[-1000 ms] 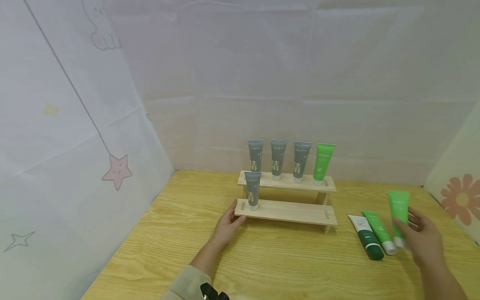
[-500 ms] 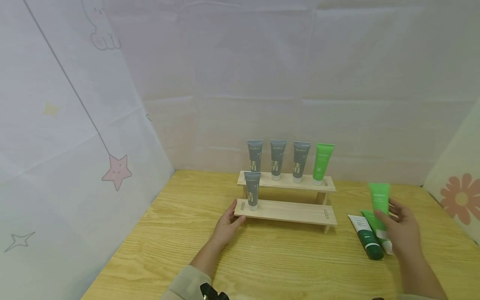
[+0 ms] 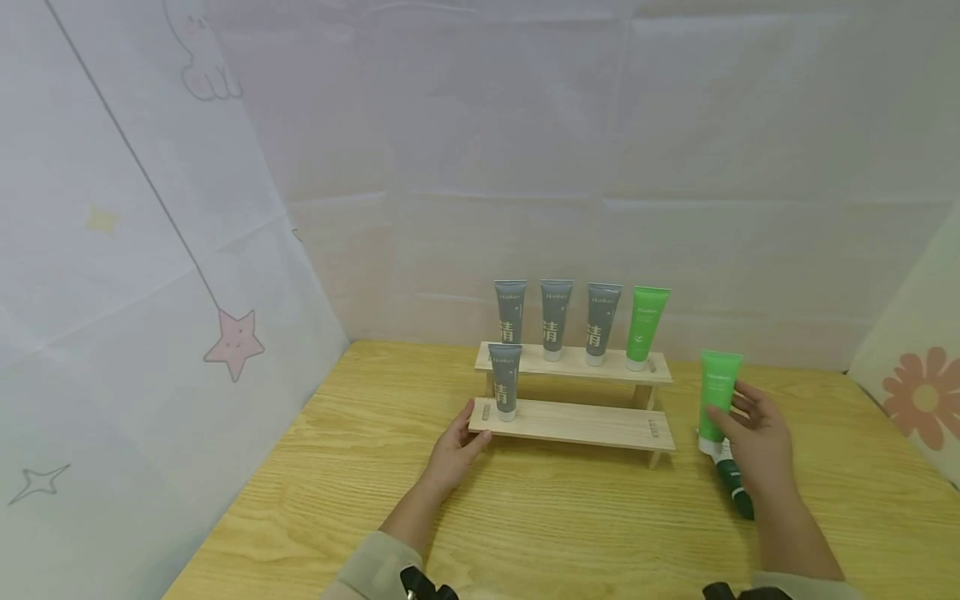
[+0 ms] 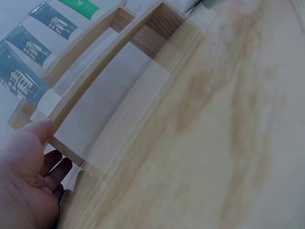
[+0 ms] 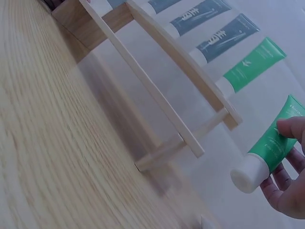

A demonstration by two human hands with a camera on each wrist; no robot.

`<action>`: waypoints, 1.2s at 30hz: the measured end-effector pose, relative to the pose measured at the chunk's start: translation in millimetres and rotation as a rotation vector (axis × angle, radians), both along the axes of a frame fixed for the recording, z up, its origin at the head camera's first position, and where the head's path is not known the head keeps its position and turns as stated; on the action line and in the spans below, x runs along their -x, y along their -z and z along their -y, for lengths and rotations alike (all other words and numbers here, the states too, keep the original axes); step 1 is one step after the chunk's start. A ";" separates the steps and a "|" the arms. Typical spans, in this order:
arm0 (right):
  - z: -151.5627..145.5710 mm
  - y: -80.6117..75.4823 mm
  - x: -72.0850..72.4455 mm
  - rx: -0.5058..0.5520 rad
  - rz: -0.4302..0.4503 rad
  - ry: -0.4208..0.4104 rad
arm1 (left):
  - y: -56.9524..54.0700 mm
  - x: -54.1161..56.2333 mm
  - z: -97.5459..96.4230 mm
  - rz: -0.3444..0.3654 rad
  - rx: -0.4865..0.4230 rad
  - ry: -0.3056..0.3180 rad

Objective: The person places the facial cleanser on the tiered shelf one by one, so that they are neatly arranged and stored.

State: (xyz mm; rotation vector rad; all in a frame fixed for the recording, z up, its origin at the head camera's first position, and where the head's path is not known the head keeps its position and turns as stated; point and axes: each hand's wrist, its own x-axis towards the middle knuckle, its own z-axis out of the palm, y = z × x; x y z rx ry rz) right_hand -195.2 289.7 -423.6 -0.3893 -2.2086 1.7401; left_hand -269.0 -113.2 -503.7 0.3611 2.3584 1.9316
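My right hand [image 3: 761,446] holds a green squeeze tube [image 3: 718,396] upright, white cap down, above the table to the right of a two-step wooden stand [image 3: 592,423]. In the right wrist view the thumb lies across the front of the tube [image 5: 279,138] and the fingers are behind it. My left hand [image 3: 452,457] grips the left end of the stand's lower step, thumb on the edge and fingers below, as the left wrist view shows. A grey tube [image 3: 506,383] stands on that step's left end. Several grey tubes and one green tube [image 3: 647,327] stand along the upper step.
A white and dark green tube [image 3: 733,483] lies on the wooden table [image 3: 570,525], partly covered by my right hand and its tube. Behind the table hangs a pale cloth backdrop [image 3: 525,167]. Printed cloth walls stand at both sides.
My right hand has carried the green tube leftward and a little up, toward the stand. It now hides the other green tube lying on the table. The left hand has stayed at the stand.
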 end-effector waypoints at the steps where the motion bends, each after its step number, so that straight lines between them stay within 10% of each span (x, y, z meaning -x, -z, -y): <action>1: 2.8 -1.0 1.0 -0.006 0.006 0.000 | -0.3 -0.3 -0.1 0.001 -0.003 0.000; 20: 47.9 -13.4 22.0 -0.023 0.035 -0.089 | -1.4 -1.2 -0.1 -0.004 0.019 -0.011; 26: 58.4 -13.0 28.4 0.002 0.032 -0.100 | -25.8 -15.6 -2.1 -0.007 0.009 0.003; 36: 78.5 -15.8 39.3 0.031 0.029 -0.118 | -2.1 -2.1 -0.4 0.005 0.002 -0.004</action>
